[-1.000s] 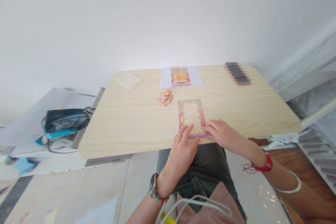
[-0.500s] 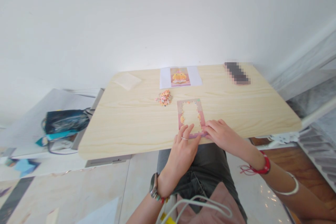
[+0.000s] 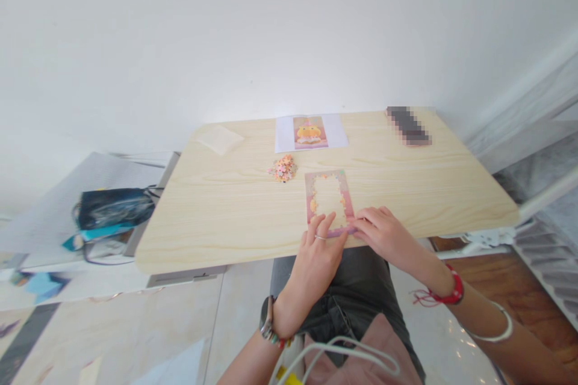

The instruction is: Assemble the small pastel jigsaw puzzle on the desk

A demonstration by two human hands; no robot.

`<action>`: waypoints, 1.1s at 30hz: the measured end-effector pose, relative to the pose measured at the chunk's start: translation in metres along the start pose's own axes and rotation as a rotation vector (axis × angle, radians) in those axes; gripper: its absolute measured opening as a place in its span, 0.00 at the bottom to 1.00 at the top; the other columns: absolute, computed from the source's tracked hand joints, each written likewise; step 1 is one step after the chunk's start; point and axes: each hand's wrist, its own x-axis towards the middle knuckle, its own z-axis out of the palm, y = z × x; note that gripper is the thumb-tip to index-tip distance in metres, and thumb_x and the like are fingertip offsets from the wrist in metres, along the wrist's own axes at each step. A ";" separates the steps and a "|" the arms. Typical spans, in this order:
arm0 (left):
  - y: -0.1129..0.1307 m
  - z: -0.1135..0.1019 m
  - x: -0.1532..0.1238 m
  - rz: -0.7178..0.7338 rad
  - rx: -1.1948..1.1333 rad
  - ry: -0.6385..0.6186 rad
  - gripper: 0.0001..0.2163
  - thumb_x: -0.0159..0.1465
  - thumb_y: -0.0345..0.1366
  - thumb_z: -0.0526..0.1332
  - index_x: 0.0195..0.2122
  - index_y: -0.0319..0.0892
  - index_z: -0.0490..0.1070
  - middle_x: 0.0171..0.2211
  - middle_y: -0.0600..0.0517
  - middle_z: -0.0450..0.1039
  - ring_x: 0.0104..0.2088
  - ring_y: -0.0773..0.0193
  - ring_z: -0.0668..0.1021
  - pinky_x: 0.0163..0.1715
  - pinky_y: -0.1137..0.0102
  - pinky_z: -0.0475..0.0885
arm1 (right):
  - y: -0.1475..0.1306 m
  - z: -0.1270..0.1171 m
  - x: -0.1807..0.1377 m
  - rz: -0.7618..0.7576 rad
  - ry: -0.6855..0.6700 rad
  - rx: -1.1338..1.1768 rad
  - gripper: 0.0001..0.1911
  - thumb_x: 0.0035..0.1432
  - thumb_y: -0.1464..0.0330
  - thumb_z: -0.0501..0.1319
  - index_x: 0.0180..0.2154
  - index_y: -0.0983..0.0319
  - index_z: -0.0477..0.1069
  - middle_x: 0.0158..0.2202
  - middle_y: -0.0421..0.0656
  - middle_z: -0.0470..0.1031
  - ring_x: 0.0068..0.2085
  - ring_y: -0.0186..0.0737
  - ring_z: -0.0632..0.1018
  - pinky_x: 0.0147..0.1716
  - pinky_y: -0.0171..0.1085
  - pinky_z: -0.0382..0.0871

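Note:
A pink puzzle frame (image 3: 328, 194), with only its border pieced together, lies near the front edge of the light wooden table (image 3: 226, 216). My left hand (image 3: 316, 252) rests with its fingers stretched flat on the frame's lower left corner. At the lower right corner, my right hand (image 3: 383, 231) presses its fingertips together on the border. Whether a piece is under them is hidden. A small heap of loose puzzle pieces (image 3: 282, 168) sits to the frame's upper left.
A printed picture of a yellow character on white paper (image 3: 310, 132) lies at the table's back edge. A pale square sheet (image 3: 220, 138) is at the back left, a dark blurred object (image 3: 409, 125) at the back right. A dark bag (image 3: 112, 207) sits on a surface to the left.
Both hands have shifted very slightly on the frame's lower edge. Nothing else on the table has moved.

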 end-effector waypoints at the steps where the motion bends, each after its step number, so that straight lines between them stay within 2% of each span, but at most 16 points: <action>1: 0.000 0.000 0.000 0.000 0.000 0.001 0.16 0.59 0.29 0.53 0.48 0.48 0.65 0.55 0.45 0.54 0.56 0.51 0.58 0.47 0.55 0.66 | 0.000 0.001 -0.001 0.010 0.017 0.005 0.09 0.59 0.69 0.52 0.37 0.64 0.69 0.33 0.46 0.69 0.37 0.39 0.69 0.36 0.38 0.58; 10: 0.001 -0.001 0.002 0.003 -0.007 -0.014 0.16 0.59 0.29 0.52 0.48 0.48 0.64 0.55 0.44 0.54 0.55 0.51 0.58 0.48 0.54 0.65 | -0.004 0.005 -0.009 0.085 0.083 0.021 0.10 0.59 0.70 0.51 0.36 0.62 0.71 0.33 0.45 0.70 0.36 0.38 0.69 0.37 0.38 0.58; 16: 0.001 -0.001 0.003 -0.008 -0.024 -0.032 0.16 0.60 0.29 0.52 0.49 0.48 0.64 0.55 0.45 0.54 0.56 0.52 0.57 0.48 0.54 0.64 | -0.005 0.010 -0.013 0.083 0.129 0.007 0.11 0.60 0.71 0.51 0.33 0.62 0.72 0.32 0.45 0.70 0.34 0.37 0.68 0.36 0.38 0.57; 25: 0.003 -0.002 0.007 -0.040 -0.076 -0.041 0.17 0.59 0.28 0.54 0.48 0.50 0.65 0.56 0.46 0.54 0.56 0.52 0.57 0.48 0.53 0.64 | -0.013 0.009 -0.015 0.093 0.099 -0.013 0.12 0.59 0.73 0.49 0.32 0.64 0.71 0.32 0.46 0.70 0.35 0.39 0.68 0.36 0.39 0.58; 30: -0.015 -0.009 0.007 -0.028 -0.111 0.026 0.18 0.60 0.31 0.54 0.51 0.47 0.61 0.56 0.44 0.53 0.56 0.54 0.56 0.51 0.56 0.61 | 0.006 0.011 -0.008 0.207 0.140 0.153 0.13 0.59 0.67 0.50 0.43 0.62 0.68 0.39 0.48 0.69 0.41 0.41 0.70 0.41 0.41 0.62; 31: -0.022 -0.011 0.007 -0.041 -0.109 0.036 0.18 0.60 0.31 0.53 0.52 0.45 0.60 0.56 0.43 0.53 0.56 0.54 0.56 0.52 0.56 0.60 | 0.014 0.012 -0.005 0.219 0.125 0.180 0.15 0.58 0.64 0.51 0.46 0.61 0.66 0.42 0.49 0.68 0.44 0.43 0.69 0.43 0.42 0.62; 33: -0.040 -0.017 0.008 -0.080 -0.091 0.020 0.21 0.61 0.33 0.53 0.56 0.42 0.55 0.57 0.41 0.51 0.56 0.54 0.56 0.52 0.56 0.58 | 0.032 0.016 0.004 0.214 0.071 0.215 0.26 0.55 0.58 0.54 0.53 0.62 0.58 0.47 0.51 0.65 0.49 0.46 0.66 0.47 0.44 0.61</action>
